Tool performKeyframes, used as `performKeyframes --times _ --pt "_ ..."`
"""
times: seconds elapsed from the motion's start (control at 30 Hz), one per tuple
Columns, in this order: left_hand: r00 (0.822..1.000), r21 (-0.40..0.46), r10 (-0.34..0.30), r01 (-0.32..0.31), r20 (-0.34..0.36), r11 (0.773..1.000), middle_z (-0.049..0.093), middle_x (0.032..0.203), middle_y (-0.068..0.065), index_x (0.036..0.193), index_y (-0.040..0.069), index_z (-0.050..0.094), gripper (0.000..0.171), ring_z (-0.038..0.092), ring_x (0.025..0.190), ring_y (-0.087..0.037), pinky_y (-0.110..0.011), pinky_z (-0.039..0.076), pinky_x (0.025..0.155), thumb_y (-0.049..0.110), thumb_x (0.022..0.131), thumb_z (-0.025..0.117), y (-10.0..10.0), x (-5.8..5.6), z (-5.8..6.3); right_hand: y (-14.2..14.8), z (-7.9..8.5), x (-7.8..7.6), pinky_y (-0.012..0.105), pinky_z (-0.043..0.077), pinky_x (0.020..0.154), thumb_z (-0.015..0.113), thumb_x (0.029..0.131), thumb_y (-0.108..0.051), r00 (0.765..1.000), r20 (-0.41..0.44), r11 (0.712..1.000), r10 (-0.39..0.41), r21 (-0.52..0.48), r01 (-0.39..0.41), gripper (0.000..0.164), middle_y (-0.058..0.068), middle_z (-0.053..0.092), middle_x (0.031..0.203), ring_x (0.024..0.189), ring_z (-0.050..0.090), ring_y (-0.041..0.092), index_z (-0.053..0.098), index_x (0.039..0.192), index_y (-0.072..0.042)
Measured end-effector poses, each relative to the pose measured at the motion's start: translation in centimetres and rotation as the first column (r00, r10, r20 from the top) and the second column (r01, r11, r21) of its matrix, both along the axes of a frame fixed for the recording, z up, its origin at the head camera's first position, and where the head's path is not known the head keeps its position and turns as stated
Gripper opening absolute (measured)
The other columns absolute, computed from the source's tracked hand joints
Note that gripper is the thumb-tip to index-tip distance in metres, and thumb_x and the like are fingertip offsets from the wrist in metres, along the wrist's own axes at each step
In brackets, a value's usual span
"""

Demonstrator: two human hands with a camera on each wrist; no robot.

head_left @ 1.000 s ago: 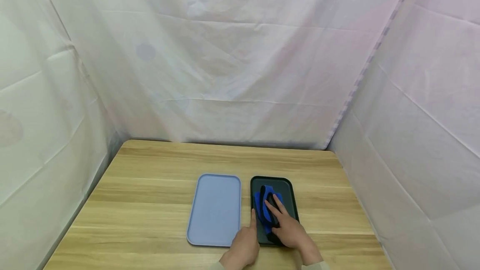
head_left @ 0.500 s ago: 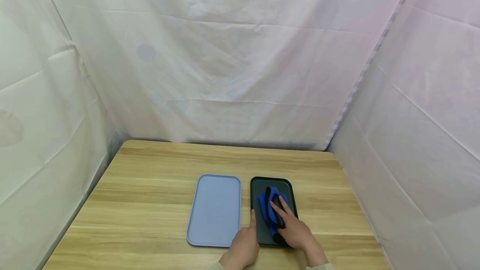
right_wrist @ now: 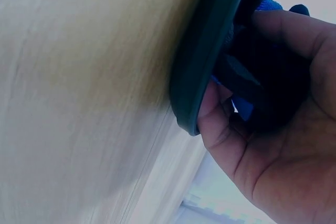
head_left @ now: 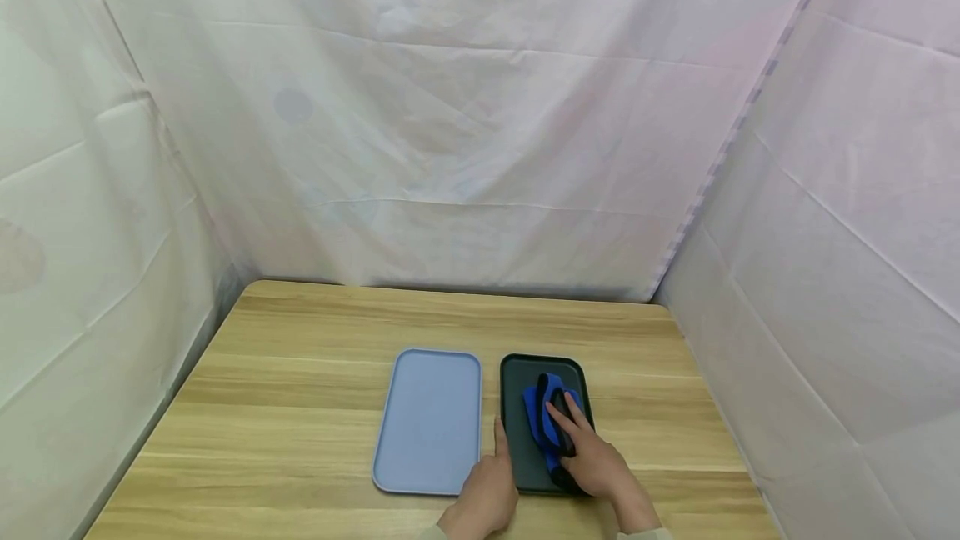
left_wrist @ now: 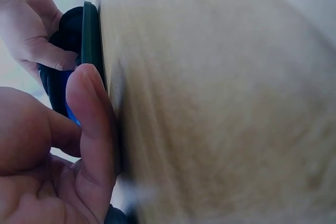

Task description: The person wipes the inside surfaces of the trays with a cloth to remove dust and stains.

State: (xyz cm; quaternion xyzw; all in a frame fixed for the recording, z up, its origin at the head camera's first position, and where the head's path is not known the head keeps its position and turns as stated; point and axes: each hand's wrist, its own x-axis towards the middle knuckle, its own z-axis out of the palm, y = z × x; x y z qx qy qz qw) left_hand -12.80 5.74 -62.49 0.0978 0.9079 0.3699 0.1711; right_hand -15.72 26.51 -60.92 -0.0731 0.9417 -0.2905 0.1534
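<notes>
Head view: two shallow trays lie side by side on the wood-grain table (head_left: 300, 407), a narrow gap between them. The dark green tray (head_left: 529, 461) on the right carries a blue-and-black fabric piece (head_left: 543, 419), which lies toward that tray's right side. The right hand (head_left: 596, 461) holds the fabric piece from above, two of its fingers spread apart over the top. The left hand (head_left: 489, 490) has its index finger straight, pointing away from the body just beside the green tray's left edge, and grips nothing. The light blue tray (head_left: 429, 423) lies just left of that hand. Pale curtains (head_left: 465, 123) hang around the table.

Left wrist view: one finger of the left hand stands straight while others bend; whether it touches the green tray behind it, I cannot tell. Beyond, the right hand's thumb lies against the fabric piece.

Right wrist view: the fabric piece, dark and partly shadowed, sits between thumb and bent fingers, and one finger meets the green tray's rim.
</notes>
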Motion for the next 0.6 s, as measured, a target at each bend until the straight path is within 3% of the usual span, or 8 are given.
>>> performKeyframes --times 0.1,0.2,0.3,0.6 --pt "1.0 -0.008 0.005 -0.005 0.014 1.0 0.052 0.056 -0.006 0.163 -0.006 0.009 0.091 0.048 0.046 -0.018 -0.032 0.041 0.044 -0.005 0.091 0.064 0.1 -0.1 0.0 0.1 -0.1 -0.1 0.031 0.038 0.046 0.07 0.09 0.0 1.0 0.001 1.0 -0.002 0.001 0.002 0.086 0.009 0.01 0.176 0.107 0.068 0.032 0.036 0.162 -0.032" --pt "1.0 -0.017 -0.001 0.001 0.013 1.0 0.052 0.055 -0.006 0.163 -0.006 0.009 0.092 0.049 0.046 -0.018 -0.032 0.041 0.043 -0.006 0.09 0.064 0.1 -0.1 0.0 0.1 -0.1 -0.3 0.031 0.039 0.049 0.07 0.09 0.001 1.0 0.005 1.0 -0.005 -0.001 0.005 0.086 0.01 0.01 0.175 0.117 0.066 0.037 0.037 0.162 -0.032" --pt "1.0 -0.021 -0.005 0.005 0.008 1.0 0.052 0.056 -0.006 0.163 -0.006 0.01 0.092 0.049 0.046 -0.018 -0.032 0.041 0.043 -0.007 0.089 0.065 0.1 -0.1 -0.1 0.1 -0.1 -0.6 0.031 0.039 0.05 0.069 0.09 0.001 1.0 0.012 1.0 -0.011 0.0 0.011 0.086 0.01 0.01 0.175 0.117 0.066 0.037 0.036 0.162 -0.032" --pt "1.0 -0.026 -0.013 0.012 -0.008 1.0 0.053 0.057 -0.007 0.163 -0.007 0.011 0.093 0.049 0.046 -0.017 -0.031 0.042 0.044 -0.006 0.088 0.066 0.1 -0.2 -0.1 0.2 0.0 -1.5 0.03 0.037 0.048 0.069 0.089 0.001 0.999 0.013 0.999 -0.029 0.02 0.029 0.085 0.011 0.011 0.175 0.086 0.064 0.02 0.037 0.162 -0.029"
